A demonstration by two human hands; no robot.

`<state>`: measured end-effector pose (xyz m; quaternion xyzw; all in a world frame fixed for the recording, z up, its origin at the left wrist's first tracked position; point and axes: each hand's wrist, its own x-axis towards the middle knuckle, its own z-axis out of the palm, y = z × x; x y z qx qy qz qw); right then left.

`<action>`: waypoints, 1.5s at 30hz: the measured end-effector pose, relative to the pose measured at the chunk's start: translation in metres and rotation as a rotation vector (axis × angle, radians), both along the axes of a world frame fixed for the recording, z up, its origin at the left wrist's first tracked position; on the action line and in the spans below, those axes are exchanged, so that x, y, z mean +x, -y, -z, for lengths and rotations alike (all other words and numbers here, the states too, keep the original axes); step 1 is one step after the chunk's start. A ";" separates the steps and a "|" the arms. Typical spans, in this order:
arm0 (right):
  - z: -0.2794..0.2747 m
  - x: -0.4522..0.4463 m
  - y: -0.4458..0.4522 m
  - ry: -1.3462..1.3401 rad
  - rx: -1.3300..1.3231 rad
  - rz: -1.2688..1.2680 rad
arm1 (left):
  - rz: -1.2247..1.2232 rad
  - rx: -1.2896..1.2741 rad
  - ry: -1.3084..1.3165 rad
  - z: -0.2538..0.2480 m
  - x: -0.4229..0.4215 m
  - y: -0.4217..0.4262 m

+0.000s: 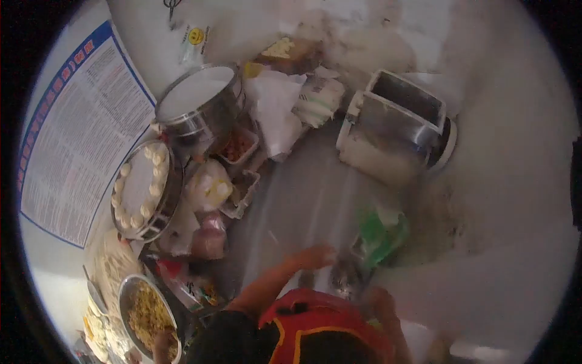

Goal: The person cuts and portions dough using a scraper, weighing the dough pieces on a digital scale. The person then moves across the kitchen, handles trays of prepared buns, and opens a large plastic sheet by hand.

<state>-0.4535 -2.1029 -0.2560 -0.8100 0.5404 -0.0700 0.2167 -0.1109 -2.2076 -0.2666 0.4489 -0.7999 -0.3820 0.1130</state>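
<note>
My left hand [316, 256] reaches in from a dark sleeve over the grey tabletop [285, 224]; its fingers are blurred. My right hand [379, 298] is low beside the red apron [309, 300], also smeared, so its grip does not show. Between the two hands lies a dark, shiny, blurred item [344, 276] that I cannot make out. Just beyond it is a crumpled green plastic bag [383, 233]. Whether either hand touches these things cannot be told.
Steamer trays, one holding pale buns [159, 158], stand at left beside a metal pot [197, 97]. Another person's hand [160, 347] is in a bowl of yellowish food [148, 309]. Bags [276, 109] and a box of reddish pieces [237, 145] line the table; a metal machine [394, 124] sits far right.
</note>
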 end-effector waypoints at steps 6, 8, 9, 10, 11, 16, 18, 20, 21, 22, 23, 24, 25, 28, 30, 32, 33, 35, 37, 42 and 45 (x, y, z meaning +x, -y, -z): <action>-0.005 0.063 0.139 -0.175 0.100 -0.034 | -0.133 0.217 -0.082 -0.011 0.054 0.089; -0.006 0.084 0.195 -0.249 0.093 -0.172 | -0.180 0.198 -0.279 -0.045 0.087 0.118; 0.012 0.090 0.228 -0.176 0.099 -0.143 | -0.204 0.183 -0.377 -0.056 0.105 0.138; 0.041 0.095 0.265 -0.103 0.109 -0.112 | -0.259 0.157 -0.282 -0.048 0.121 0.164; 0.058 0.100 0.297 -0.029 0.119 -0.079 | -0.312 0.132 -0.186 -0.034 0.138 0.193; 0.020 0.178 0.488 0.202 -0.070 -0.148 | -0.759 0.142 -0.389 -0.054 0.191 0.325; 0.006 0.213 0.567 0.300 -0.129 -0.155 | -0.780 -0.069 -0.330 -0.083 0.215 0.391; -0.016 0.252 0.640 0.363 -0.043 -0.115 | -0.924 -0.019 -0.581 -0.095 0.239 0.452; -0.031 0.272 0.676 0.377 0.067 -0.070 | -1.022 0.076 -0.789 -0.096 0.248 0.479; -0.037 0.286 0.705 0.392 0.175 -0.023 | -1.093 0.044 -0.865 -0.115 0.254 0.502; -0.014 0.296 0.740 0.485 0.176 -0.026 | -1.162 0.006 -0.938 -0.136 0.261 0.524; 0.026 0.307 0.780 0.580 0.179 -0.027 | -1.230 -0.032 -1.010 -0.150 0.273 0.549; 0.029 0.320 0.806 0.674 0.276 -0.008 | -1.248 -0.041 -1.047 -0.149 0.293 0.578; -0.028 0.369 0.871 0.939 0.754 0.125 | -1.311 -0.041 -1.185 -0.129 0.365 0.671; -0.026 0.409 0.923 1.001 0.759 0.224 | -1.360 -0.010 -1.321 -0.116 0.411 0.745; -0.005 0.437 0.984 0.801 0.312 -0.062 | -1.221 -0.177 -1.003 -0.040 0.477 0.823; 0.025 0.447 1.029 0.530 -0.127 -0.388 | -1.181 -0.230 -0.597 0.012 0.516 0.870; 0.037 0.474 1.084 0.610 0.005 -0.485 | -1.100 -0.102 -0.142 0.035 0.533 0.914; 0.032 0.527 1.135 0.997 0.703 -0.104 | -1.104 0.102 -0.155 -0.016 0.513 0.941; 0.028 0.600 1.237 0.674 0.421 -0.110 | -1.454 0.162 -0.677 0.010 0.483 0.987; 0.024 0.629 1.275 0.710 0.469 -0.084 | -1.441 0.274 -0.978 0.032 0.483 0.997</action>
